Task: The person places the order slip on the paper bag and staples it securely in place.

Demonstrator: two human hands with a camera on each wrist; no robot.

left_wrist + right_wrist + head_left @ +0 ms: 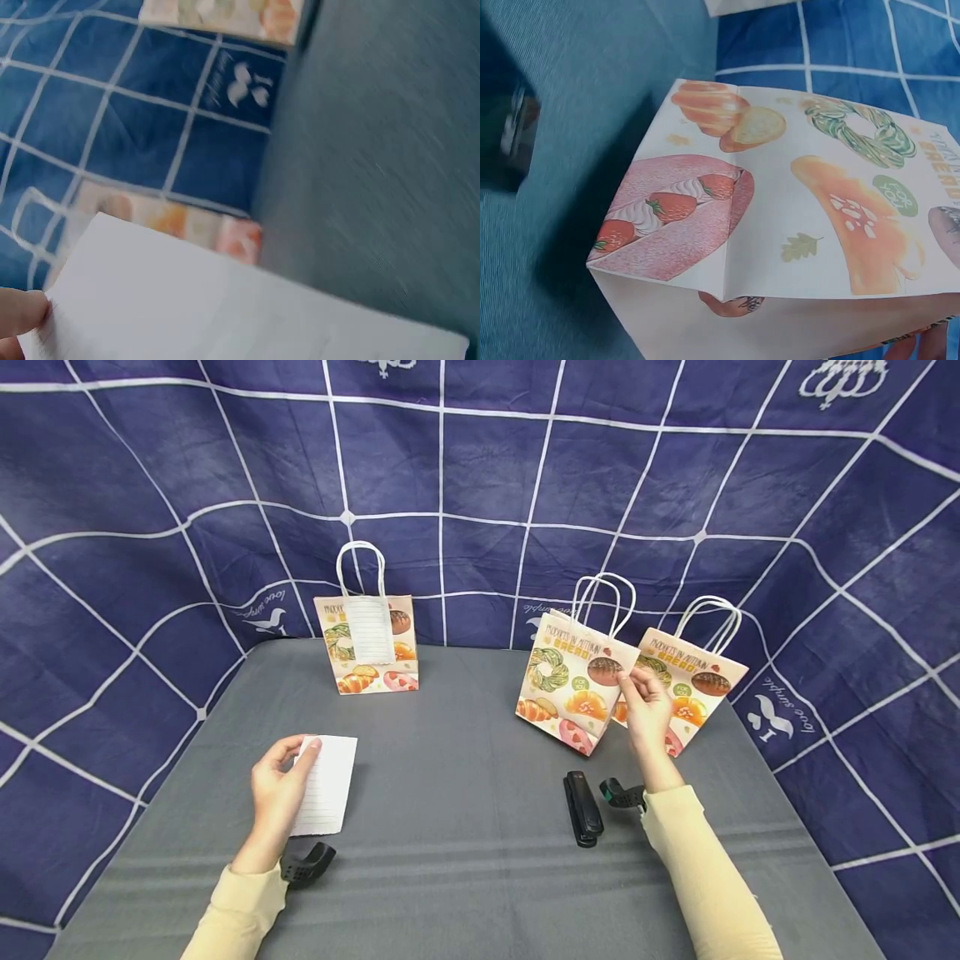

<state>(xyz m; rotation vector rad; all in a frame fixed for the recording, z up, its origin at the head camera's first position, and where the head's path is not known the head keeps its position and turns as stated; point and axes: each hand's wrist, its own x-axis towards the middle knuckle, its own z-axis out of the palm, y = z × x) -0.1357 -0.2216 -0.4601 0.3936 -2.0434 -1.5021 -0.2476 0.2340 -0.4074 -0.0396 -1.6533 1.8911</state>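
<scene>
My left hand (279,785) pinches a lined white paper slip (330,789) by its upper left corner, over the left part of the table. In the left wrist view that slip (180,300) fills the bottom, with a thumb at its corner. On the right, my right hand (647,710) grips the right edge of a paper bag (573,681) printed with breads, which is tilted. The right wrist view shows this bag (780,202) close up, its side fold visible and fingertips at the lower right corner. A second bread-printed bag (693,672) stands partly hidden behind the hand.
At the back left stands another bread-printed bag (363,681) with a lined slip (371,631) over its front. A black stapler (583,808) lies on the grey table (465,860) near my right forearm. Blue gridded cloth (480,468) hangs behind and at the sides.
</scene>
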